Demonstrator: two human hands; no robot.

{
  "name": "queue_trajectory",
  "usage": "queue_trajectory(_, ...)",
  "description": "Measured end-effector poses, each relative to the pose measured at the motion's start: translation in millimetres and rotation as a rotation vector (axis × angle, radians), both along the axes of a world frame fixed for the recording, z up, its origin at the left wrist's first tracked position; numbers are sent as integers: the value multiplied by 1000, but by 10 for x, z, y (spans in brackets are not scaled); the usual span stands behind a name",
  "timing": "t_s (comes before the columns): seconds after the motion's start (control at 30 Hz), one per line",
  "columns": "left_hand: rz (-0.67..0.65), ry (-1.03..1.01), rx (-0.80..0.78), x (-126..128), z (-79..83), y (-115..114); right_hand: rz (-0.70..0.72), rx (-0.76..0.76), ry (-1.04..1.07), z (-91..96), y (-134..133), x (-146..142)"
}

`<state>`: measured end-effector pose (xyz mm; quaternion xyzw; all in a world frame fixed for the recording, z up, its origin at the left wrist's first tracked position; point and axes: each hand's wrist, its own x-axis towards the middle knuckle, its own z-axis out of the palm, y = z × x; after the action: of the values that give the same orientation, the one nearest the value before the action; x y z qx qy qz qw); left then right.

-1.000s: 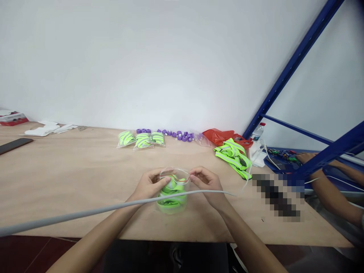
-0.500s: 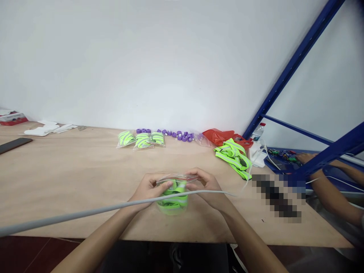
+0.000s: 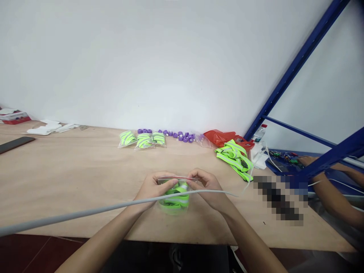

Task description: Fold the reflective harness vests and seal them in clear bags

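the clear bag [image 3: 174, 207], with a folded green strap [image 3: 179, 200] inside it, is between the two hands, near the table's front edge; i cannot tell whether its base touches the table [image 3: 85, 170]. its mouth is on the far side, where a thin red line [image 3: 176, 178] runs from hand to hand.

the left hand [image 3: 152, 187] grips the bag's left upper corner, thumb on the front and fingers behind. the right hand [image 3: 207, 184] pinches the right end of the mouth between thumb and fingers.

what has changed is that mouth: a second ago it sagged in a loose curve, and now it is drawn straight and flat. i take this to mean that the work is at the bag's seal, with the strap already inside; whether the seal is pressed together all along, i cannot tell.

a grey cable [image 3: 57, 220] crosses in front of both wrists and hides a little of the bag. beyond the hands, and slightly to their left, lie three filled packets [image 3: 144, 141]; straight beyond are small purple pieces [image 3: 184, 137]. past the right hand is a loose green strap heap [image 3: 234, 159], just beside a red plastic bag [image 3: 218, 137]. farther right of the hands, another person's arm [image 3: 335, 197] reaches over a blue surface.
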<state>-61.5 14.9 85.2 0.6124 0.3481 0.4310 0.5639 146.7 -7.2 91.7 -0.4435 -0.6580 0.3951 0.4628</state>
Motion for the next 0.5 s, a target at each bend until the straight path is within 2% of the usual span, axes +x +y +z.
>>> queue_trajectory(0.13,21,0,-9,13,-24,7,50,7,-64,54,-7,-1)
queue_trajectory(0.33,30,72,148,-3,-64,-14,19,86,-131,63,-2,-12)
queue_trajectory(0.5,-10,33,103,-19,-57,-18,10,90,-123,67,-18,-31)
